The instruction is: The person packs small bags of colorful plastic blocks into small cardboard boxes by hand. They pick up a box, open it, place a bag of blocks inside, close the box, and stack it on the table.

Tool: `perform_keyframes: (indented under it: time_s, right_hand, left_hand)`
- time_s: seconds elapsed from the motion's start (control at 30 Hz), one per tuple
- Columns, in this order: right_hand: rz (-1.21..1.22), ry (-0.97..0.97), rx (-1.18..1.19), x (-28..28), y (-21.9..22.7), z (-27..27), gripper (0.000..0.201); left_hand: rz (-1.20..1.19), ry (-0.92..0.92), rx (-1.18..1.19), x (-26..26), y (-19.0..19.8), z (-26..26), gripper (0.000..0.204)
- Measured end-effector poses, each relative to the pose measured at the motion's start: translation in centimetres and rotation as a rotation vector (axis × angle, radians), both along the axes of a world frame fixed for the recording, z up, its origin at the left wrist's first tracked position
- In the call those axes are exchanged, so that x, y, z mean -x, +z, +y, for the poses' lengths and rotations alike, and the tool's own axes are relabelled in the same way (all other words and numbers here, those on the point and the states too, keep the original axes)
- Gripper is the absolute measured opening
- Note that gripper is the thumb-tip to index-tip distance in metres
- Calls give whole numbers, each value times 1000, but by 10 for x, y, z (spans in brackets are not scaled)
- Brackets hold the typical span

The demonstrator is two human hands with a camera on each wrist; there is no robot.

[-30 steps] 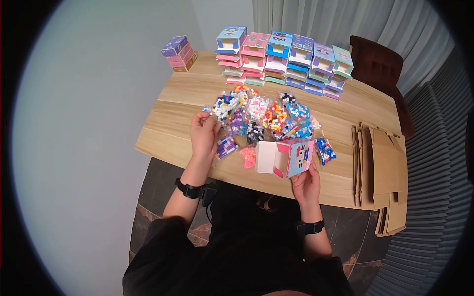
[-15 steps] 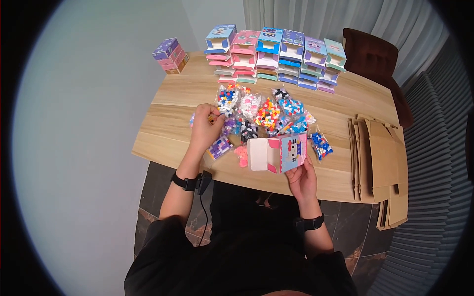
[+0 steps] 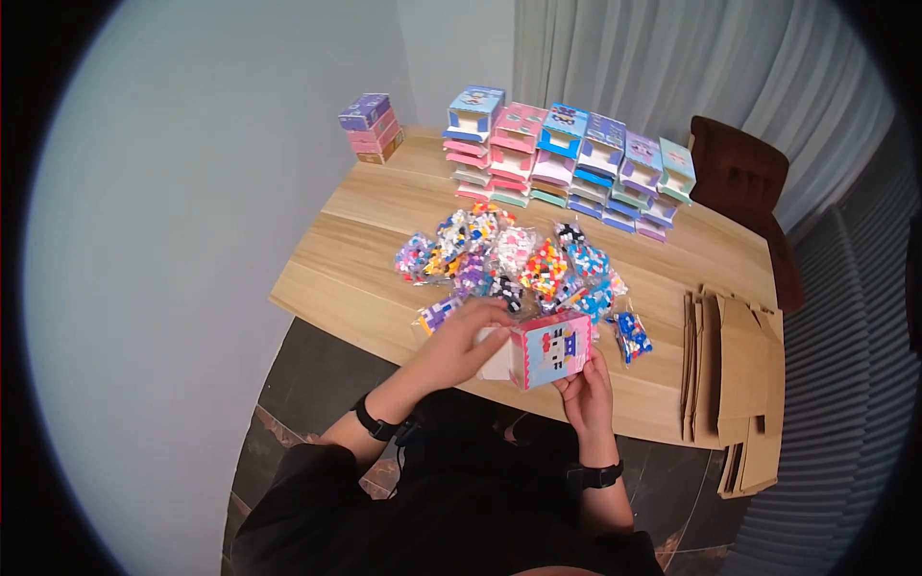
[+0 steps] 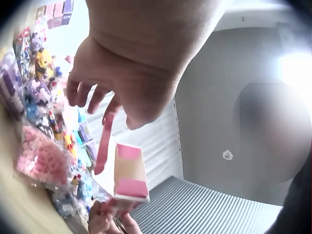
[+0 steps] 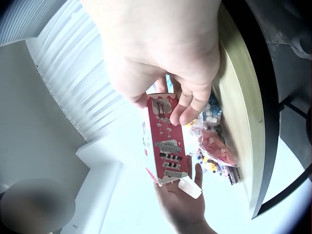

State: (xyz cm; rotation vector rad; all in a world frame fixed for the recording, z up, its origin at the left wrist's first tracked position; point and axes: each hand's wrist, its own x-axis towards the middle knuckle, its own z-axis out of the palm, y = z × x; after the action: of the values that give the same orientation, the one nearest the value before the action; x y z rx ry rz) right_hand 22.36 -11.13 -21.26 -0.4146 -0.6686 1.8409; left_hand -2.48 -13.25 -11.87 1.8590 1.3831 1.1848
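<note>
My right hand [image 3: 591, 394] holds a small cardboard box [image 3: 557, 353] by its right end, above the table's front edge. The box has a pink and light blue print with a blocky cartoon figure. Its left end stands open, and the inside shows in the left wrist view. My left hand [image 3: 459, 343] is at that end, its fingers fairly straight and touching the raised flap [image 4: 104, 146]. Bags of small coloured bricks [image 3: 545, 269] lie behind the box. A bag of pink pieces [image 4: 44, 156] lies close to the left hand, largely hidden by it in the head view.
Opened boxes [image 3: 519, 120] stand stacked in columns along the table's back. A short stack of closed boxes [image 3: 370, 125] is at the back left. Flattened brown cartons [image 3: 740, 374] overhang the right edge, and a brown chair [image 3: 740, 173] stands behind.
My left hand has come away from the bags at the left and moved right and nearer, to the box's open end. The right hand keeps holding the box. The head view has shifted.
</note>
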Motion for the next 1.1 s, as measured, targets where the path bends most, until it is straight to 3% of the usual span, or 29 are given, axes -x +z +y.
perform_keyframes:
  time_s: [0.13, 0.23, 0.33, 0.43, 0.63, 0.73, 0.8, 0.87, 0.93, 1.1]
  right_hand:
    - [-55, 2, -32, 1, -2, -2, 39]
    - [-127, 1, -67, 2, 1, -3, 43]
    - [-147, 16, -87, 3, 0, -4, 45]
    - [-179, 28, -108, 2, -3, -5, 46]
    - [-134, 41, -141, 1, -2, -7, 48]
    - [-81, 89, -127, -4, -6, -4, 40]
    - [-71, 90, -99, -4, -5, -3, 37]
    - [-80, 83, -75, -4, -4, -3, 35]
    - [-110, 69, -56, -4, -3, -3, 37]
    - [-82, 75, -51, -3, -4, -5, 32]
  left_hand:
    - [-178, -126, 276, -2, -11, -8, 31]
    - [-352, -111, 140, -7, -14, -15, 38]
    - [-47, -103, 181, -1, 8, -20, 42]
    - [63, -123, 219, 2, 11, -22, 45]
    - [-200, -125, 359, 9, 15, -25, 35]
    - [-292, -19, 237, 34, 25, -17, 31]
    - [-311, 187, 223, 61, 28, -3, 25]
    - [-517, 374, 182, 94, 24, 21, 23]
    - [-784, 411, 90, 120, 26, 51, 28]
    - [-803, 514, 222, 214, -15, 138, 40]
